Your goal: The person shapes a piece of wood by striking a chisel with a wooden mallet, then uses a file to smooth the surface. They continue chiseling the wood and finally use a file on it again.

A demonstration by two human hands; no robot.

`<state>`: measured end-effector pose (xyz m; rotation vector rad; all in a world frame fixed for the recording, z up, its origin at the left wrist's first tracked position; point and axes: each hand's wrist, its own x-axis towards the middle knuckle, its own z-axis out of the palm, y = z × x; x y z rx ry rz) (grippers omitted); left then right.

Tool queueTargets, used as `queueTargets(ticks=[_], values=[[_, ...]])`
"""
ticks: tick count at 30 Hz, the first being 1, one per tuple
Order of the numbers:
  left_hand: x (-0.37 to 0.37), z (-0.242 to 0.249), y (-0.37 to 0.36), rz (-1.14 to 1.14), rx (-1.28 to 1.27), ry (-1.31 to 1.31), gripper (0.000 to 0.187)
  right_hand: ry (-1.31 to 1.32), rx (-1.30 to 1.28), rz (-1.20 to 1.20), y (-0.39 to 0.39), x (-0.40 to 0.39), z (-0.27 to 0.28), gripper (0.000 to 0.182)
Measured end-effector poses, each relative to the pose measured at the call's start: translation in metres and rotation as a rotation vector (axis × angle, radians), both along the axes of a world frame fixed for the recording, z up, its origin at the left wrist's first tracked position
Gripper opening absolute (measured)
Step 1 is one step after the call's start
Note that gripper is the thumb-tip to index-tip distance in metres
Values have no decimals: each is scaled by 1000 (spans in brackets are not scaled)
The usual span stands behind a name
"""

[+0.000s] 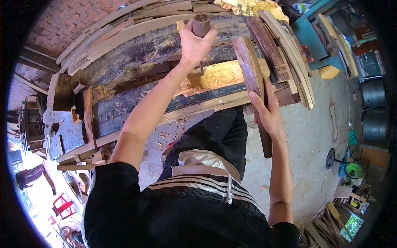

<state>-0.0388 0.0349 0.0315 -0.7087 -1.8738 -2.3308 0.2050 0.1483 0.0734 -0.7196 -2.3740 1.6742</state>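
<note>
My left hand (197, 46) is wrapped round the thick handle of a chisel (201, 25), held upright. Its narrow blade points down at a pale wooden workpiece (217, 77), the tip right at the wood's surface. In my right hand (268, 110) is a long wooden mallet (249, 62), shaped like a flat club, gripped round its narrower part. The mallet's broad end overlaps the right side of the workpiece in this view, to the right of the chisel. Bright light falls on the workpiece, which lies along the near side of a dark, worn workbench (120, 118).
Long boards (285, 53) lie across the bench's right end. At its left end stand wooden blocks (62, 91). A yellow sack (252, 7) lies at the back. Wood chips dot the concrete floor (306, 165). A green fan (353, 170) and a red stool (62, 206) are farther off.
</note>
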Motion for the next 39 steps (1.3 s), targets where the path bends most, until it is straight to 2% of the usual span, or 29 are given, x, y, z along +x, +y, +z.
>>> queueTargets(ticks=[5, 9, 11, 13, 14, 16, 17, 18, 19, 20, 21, 23, 24, 25, 26, 27, 29, 31, 33, 35, 36, 39], values=[[13, 7, 5, -21, 24, 66, 17, -36, -39, -61, 3, 2, -9, 72], [13, -1, 14, 63, -69, 177, 23, 22, -16, -26, 6, -12, 9, 71], [9, -6, 18, 64, -114, 148, 24, 200, 157, 83, 13, -24, 23, 70], [11, -2, 16, 60, -143, 142, 25, 370, 214, 115, 8, -40, 59, 69], [12, 0, 15, 61, -167, 142, 26, 371, 212, 111, 7, -49, 73, 69], [15, 0, 17, 66, -141, 185, 26, 585, 388, 184, 4, -66, 95, 71], [18, -1, 18, 71, -111, 225, 27, 589, 386, 180, -1, -75, 103, 71], [24, 4, 15, 142, -127, 335, 30, 325, 360, 232, -8, -83, 109, 69], [25, 0, 15, 134, -128, 334, 30, 58, 331, 278, -10, -87, 111, 68], [25, -8, 14, 118, -99, 338, 31, 35, 820, 370, -6, -89, 98, 72], [26, -8, 12, 103, -68, 344, 33, 34, 824, 361, -2, -90, 92, 72], [22, -7, 10, 73, -56, 275, 34, 173, 696, 407, 5, -88, 83, 65], [19, -4, 9, 80, -12, 259, 34, 254, 794, 299, 5, -83, 72, 73], [16, -4, 7, 93, 32, 241, 33, 251, 799, 303, 7, -78, 61, 73], [8, -7, 6, 67, 51, 86, 28, 325, 723, 251, 9, -73, 49, 74], [1, -7, 5, 121, -71, 42, 18, 400, 643, 200, 12, -68, 32, 75], [-4, -6, 3, 268, 9, 182, 10, 497, 684, 177, 16, -57, 9, 77], [1, -5, -1, 201, 67, 112, 9, 95, 98, 27, -3, -27, 23, 75], [10, -1, -5, 131, 115, 32, 10, 81, 45, -27, -4, -14, 11, 74], [14, 11, -8, 122, 380, -113, 13, 66, -13, -72, -3, -4, 1, 72], [14, 18, -9, 123, 423, -124, 17, 47, -25, -96, -3, 0, -2, 72], [12, 32, -15, 138, 315, -46, 20, 32, -57, -144, -2, 10, -11, 71]])
